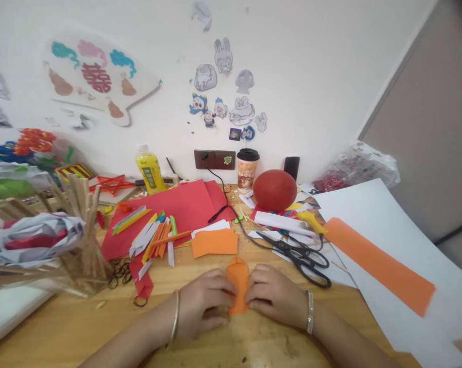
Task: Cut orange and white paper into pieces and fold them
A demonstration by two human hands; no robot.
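An orange piece of folded paper (pixel 238 286) stands between my hands near the front of the wooden table, its top coming to a point. My left hand (pixel 210 296) grips its left edge with curled fingers. On the right edge, the fingers of my right hand (pixel 267 292) are closed in the same way. Just behind it lies a small stack of orange paper slips (pixel 215 242), with white slips under its back edge. Black scissors (pixel 302 255) rest to the right of my right hand, blades toward the left.
Folded paper strips (pixel 157 235) lie on red sheets (pixel 184 202). At the back stand a yellow bottle (pixel 150 171), a paper cup (pixel 247 171) and a red balloon (pixel 275 190). Wooden sticks (pixel 83 204) fill the left side. An orange strip (pixel 380 266) lies on white sheets (pixel 418 327) at right.
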